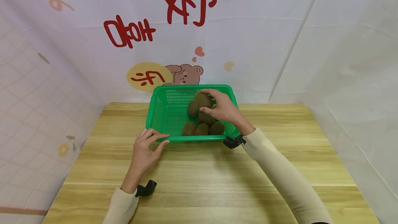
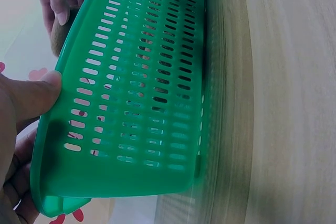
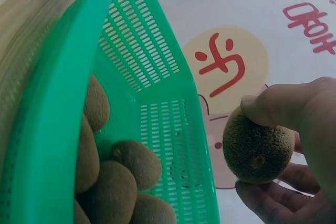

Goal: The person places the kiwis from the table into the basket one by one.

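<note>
A green plastic basket [image 1: 183, 138] with slotted walls stands on the table against the back wall. My left hand [image 1: 147, 149] grips its front rim near the left corner, the thumb outside the rim in the left wrist view. Above the basket's right half, my right hand [image 1: 225, 108] holds a brown fuzzy kiwi [image 3: 258, 148] between thumb and fingers. Several more kiwis [image 1: 202, 129] lie on the basket floor, gathered toward the right side and the front wall. The right hand partly covers some of them in the head view.
The wooden table [image 1: 199, 179] extends in front of the basket and to both sides. Behind it hangs a white printed cloth [image 1: 255, 37] with red characters and a cartoon bear. More cloth walls enclose the left and right sides.
</note>
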Action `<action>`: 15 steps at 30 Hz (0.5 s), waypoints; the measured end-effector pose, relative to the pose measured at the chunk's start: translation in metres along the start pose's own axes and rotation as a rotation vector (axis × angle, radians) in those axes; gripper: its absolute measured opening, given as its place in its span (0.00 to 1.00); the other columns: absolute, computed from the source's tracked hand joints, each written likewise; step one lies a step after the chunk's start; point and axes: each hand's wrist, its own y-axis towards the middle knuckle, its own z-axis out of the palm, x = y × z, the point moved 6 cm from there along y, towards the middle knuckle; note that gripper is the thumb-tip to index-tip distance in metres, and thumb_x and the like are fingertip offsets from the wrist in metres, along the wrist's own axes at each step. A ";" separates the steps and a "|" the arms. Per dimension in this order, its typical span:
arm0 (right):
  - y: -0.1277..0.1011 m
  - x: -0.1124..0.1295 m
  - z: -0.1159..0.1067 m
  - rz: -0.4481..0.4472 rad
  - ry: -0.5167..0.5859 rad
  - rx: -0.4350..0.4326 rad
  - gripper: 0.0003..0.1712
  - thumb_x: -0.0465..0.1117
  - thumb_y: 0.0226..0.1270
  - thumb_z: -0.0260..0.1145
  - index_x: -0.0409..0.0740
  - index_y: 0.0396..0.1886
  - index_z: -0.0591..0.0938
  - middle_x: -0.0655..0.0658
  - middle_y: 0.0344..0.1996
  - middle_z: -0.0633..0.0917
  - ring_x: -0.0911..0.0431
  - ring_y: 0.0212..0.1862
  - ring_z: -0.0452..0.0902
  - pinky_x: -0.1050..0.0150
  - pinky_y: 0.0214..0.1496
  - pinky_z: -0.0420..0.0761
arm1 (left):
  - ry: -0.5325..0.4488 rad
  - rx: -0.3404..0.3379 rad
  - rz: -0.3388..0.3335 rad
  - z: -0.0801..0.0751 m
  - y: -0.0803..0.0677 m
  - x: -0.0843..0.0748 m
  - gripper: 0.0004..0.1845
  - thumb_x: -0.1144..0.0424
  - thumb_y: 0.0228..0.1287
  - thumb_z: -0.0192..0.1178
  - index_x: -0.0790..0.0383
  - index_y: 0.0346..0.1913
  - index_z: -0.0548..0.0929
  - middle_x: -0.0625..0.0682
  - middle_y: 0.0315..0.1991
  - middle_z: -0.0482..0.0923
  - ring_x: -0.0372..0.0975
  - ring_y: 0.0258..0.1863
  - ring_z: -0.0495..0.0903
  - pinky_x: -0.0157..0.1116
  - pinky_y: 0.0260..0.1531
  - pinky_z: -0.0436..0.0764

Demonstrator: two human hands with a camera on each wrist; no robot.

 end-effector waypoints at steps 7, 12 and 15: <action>0.007 0.003 0.013 0.008 -0.028 0.047 0.37 0.46 0.70 0.71 0.46 0.75 0.71 0.45 0.70 0.76 0.48 0.63 0.77 0.49 0.64 0.78 | -0.007 0.006 -0.001 0.002 0.001 -0.002 0.11 0.64 0.54 0.79 0.53 0.42 0.93 0.46 0.35 0.82 0.41 0.37 0.74 0.41 0.42 0.66; 0.006 -0.003 0.019 0.047 -0.003 0.082 0.37 0.47 0.71 0.70 0.46 0.76 0.70 0.43 0.71 0.75 0.46 0.65 0.77 0.47 0.64 0.79 | -0.015 0.010 0.006 0.005 0.003 -0.003 0.10 0.63 0.55 0.78 0.53 0.41 0.93 0.46 0.35 0.82 0.41 0.37 0.73 0.41 0.43 0.66; 0.003 -0.006 0.020 0.058 -0.001 0.095 0.36 0.47 0.72 0.70 0.48 0.76 0.69 0.41 0.72 0.74 0.44 0.67 0.77 0.45 0.65 0.79 | -0.014 0.013 0.003 0.005 0.003 -0.003 0.10 0.62 0.56 0.78 0.53 0.42 0.93 0.46 0.35 0.82 0.41 0.37 0.74 0.42 0.43 0.67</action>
